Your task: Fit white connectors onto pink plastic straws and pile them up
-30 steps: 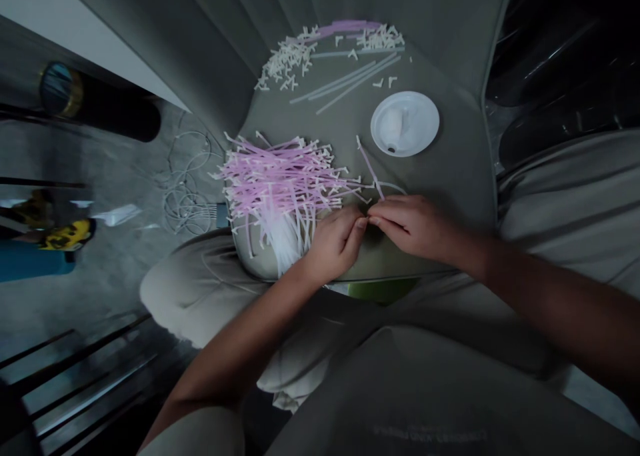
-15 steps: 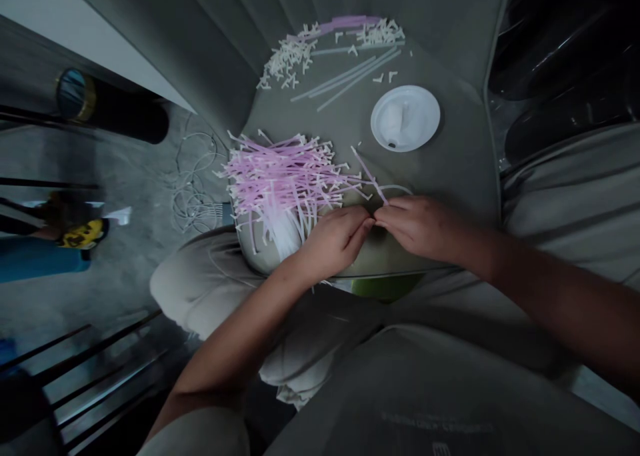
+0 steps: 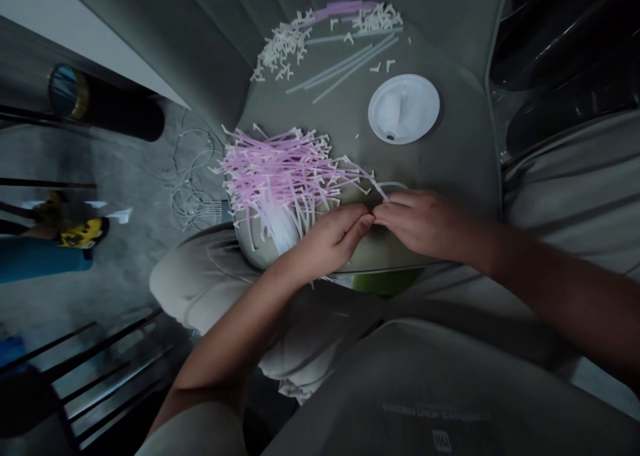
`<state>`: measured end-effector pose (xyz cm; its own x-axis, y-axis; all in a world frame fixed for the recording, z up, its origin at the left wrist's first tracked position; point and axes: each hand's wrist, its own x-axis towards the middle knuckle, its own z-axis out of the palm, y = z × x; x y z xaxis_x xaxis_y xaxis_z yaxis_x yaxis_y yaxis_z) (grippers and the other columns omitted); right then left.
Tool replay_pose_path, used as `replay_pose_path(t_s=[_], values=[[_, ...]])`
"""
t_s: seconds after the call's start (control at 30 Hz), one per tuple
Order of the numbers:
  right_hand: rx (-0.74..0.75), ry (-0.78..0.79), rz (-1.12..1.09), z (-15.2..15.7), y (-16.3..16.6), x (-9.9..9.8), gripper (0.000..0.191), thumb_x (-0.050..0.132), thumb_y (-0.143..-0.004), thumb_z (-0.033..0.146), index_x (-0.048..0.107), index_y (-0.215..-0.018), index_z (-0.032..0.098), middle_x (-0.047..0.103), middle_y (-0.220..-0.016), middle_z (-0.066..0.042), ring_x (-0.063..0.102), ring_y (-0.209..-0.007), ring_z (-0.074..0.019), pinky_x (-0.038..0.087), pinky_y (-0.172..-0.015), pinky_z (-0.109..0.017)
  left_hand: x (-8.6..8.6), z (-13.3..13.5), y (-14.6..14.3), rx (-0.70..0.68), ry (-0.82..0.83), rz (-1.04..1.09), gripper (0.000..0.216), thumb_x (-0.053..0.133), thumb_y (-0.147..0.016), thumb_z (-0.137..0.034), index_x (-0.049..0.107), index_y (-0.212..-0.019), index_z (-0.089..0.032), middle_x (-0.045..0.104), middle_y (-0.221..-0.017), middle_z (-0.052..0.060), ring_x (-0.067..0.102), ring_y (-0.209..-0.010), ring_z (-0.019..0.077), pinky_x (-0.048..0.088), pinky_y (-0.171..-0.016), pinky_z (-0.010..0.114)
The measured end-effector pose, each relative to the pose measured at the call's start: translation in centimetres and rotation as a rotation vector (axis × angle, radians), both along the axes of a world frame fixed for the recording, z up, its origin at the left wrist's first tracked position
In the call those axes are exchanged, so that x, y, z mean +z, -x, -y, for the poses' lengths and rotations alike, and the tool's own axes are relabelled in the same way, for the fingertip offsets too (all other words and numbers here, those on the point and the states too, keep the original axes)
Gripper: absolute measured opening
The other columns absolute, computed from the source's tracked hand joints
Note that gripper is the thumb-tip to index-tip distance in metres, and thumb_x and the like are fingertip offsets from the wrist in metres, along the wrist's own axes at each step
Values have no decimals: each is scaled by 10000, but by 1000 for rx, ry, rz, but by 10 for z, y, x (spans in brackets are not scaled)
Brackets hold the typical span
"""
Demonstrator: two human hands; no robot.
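Left hand, right hand pressed together at fingertips, anything pinched too thin to tell, beside pink strip pile; lone pink strip now lies flatter (closer to pile).

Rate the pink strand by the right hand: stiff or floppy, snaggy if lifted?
The strand is probably light and fairly flexible: it is thin, and strands in the pile curve down at its edge. It may snag, as white T-ends stick out all over the pile.

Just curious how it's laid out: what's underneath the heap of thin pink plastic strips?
Grey-green cloth shows around the edges of the heap of thin pink plastic strips; whatever lies directly beneath them is covered.
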<state>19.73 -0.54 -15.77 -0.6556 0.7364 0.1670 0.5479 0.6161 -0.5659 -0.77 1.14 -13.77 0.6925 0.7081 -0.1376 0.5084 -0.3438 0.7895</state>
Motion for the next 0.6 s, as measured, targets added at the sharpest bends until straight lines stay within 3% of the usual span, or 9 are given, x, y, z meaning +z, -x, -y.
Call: replay_pose_path(t_s=[0.2,0.6], values=[[-68,32,-94,1,-2,4,254,431,-966,204,629,-812,163,600,-759,-41,527,-716,-148,357,-664,-280,5,2,2,49,74,3,318,365,-1000,-349,504,-769,-179,513,-677,-16,508,-657,107,396,-626,245],[-68,54,-105,3,0,0,264,418,-979,215,644,-856,159,655,-815,-56,569,-735,-151,389,-664,-278,3,8,2,54,31,-25,208,403,-986,-294,554,-899,-181,555,-726,-2,520,-664,114,402,-606,249]])
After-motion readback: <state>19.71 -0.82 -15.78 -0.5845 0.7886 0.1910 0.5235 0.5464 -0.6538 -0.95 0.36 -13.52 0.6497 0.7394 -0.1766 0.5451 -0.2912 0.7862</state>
